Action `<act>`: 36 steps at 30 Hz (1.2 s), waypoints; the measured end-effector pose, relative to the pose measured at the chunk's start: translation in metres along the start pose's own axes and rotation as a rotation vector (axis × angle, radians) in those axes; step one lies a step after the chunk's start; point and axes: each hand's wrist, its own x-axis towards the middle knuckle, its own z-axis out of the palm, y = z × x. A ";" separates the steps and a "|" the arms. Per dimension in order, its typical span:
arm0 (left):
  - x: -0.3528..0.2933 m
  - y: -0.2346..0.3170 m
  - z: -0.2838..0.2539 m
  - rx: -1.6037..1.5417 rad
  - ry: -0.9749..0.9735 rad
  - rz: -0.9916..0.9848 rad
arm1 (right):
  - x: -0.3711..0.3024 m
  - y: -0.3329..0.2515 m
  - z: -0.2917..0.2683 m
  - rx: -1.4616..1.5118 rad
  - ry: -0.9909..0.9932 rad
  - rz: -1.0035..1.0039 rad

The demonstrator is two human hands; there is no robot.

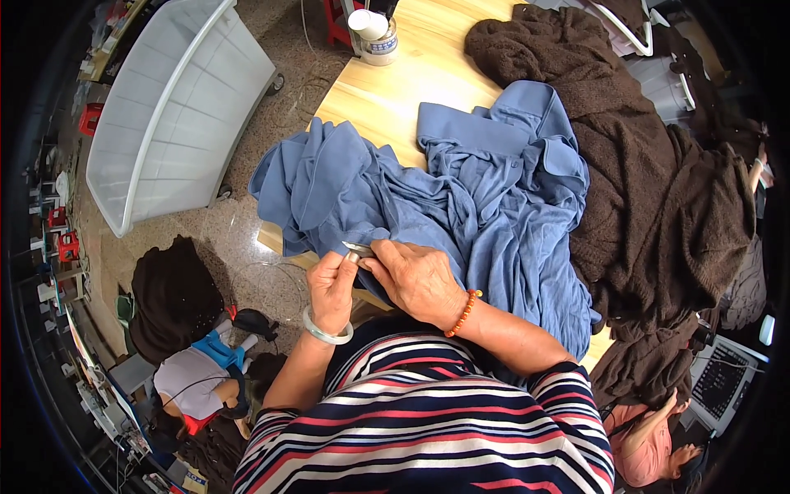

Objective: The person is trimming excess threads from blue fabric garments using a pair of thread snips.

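Observation:
A crumpled blue garment (502, 222) lies across the table and drapes over its near edge toward me. My right hand (421, 280), with an orange bead bracelet at the wrist, is closed around small metal thread snips (357, 248). Their pointed blades stick out to the left, close above my left thumb tip. My left hand (331, 290), wearing a pale bangle, is closed in a pinch at the garment's near edge. The bit of cloth between its fingers is mostly hidden.
Dark brown fleecy cloth (650, 181) is heaped along the table's right side. A jar (379, 48) with a white cup stands at the far left of the wooden table (436, 49). A wheeled grey bin (177, 115) is left. Other people sit behind on both sides.

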 end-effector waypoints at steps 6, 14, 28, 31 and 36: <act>0.001 0.002 -0.001 0.007 -0.002 -0.046 | -0.003 0.005 -0.004 0.146 -0.051 0.195; 0.003 0.007 0.005 0.040 0.010 -0.034 | 0.001 0.004 -0.005 0.038 -0.045 0.047; 0.014 0.026 0.018 -0.637 0.023 -0.319 | 0.001 0.025 0.001 0.431 -0.165 0.373; 0.024 0.009 0.005 -0.894 0.069 -0.487 | -0.006 0.023 0.008 0.172 -0.102 0.223; 0.038 -0.008 -0.004 -0.781 0.188 -0.599 | -0.012 0.023 0.011 0.089 -0.175 0.036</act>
